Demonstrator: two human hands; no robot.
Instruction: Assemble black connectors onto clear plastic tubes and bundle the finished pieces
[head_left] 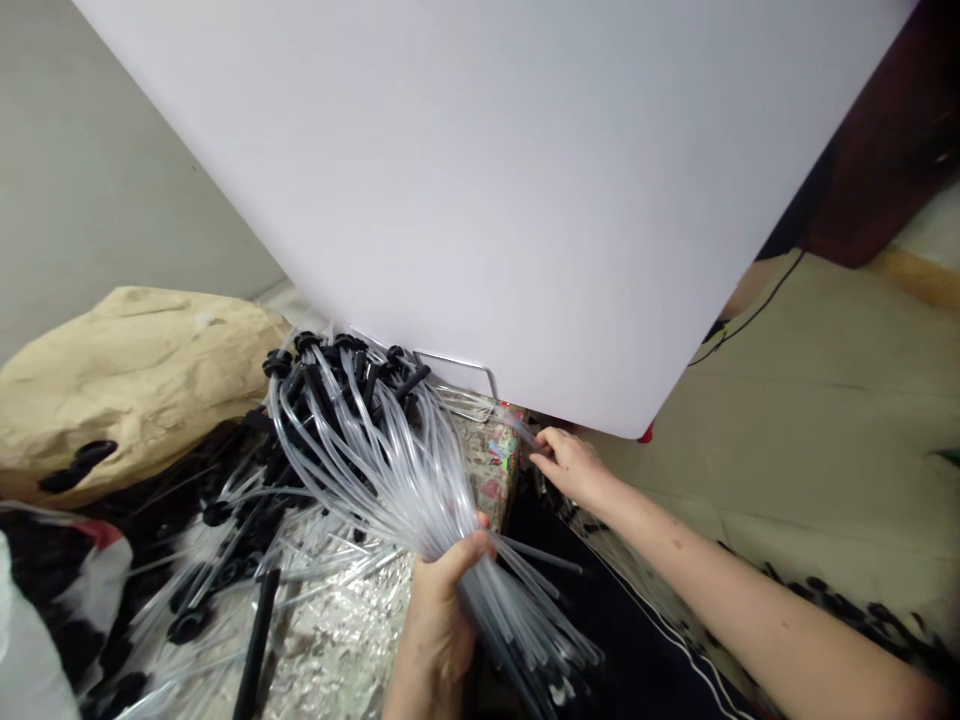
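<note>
My left hand is wrapped round a thick bundle of clear plastic tubes. Their loose ends fan out to the lower right past my fist, and black fittings cap the far ends. My right hand is off to the right of the bundle, fingers pinched on a clear tube that runs back toward the wire frame. Blur hides whether it is one tube or more.
A large white board rises in front. Left of the bundle lie a tan sack and a scatter of loose tubes and black parts on a shiny, crinkled surface. A black cable hangs at right above the floor.
</note>
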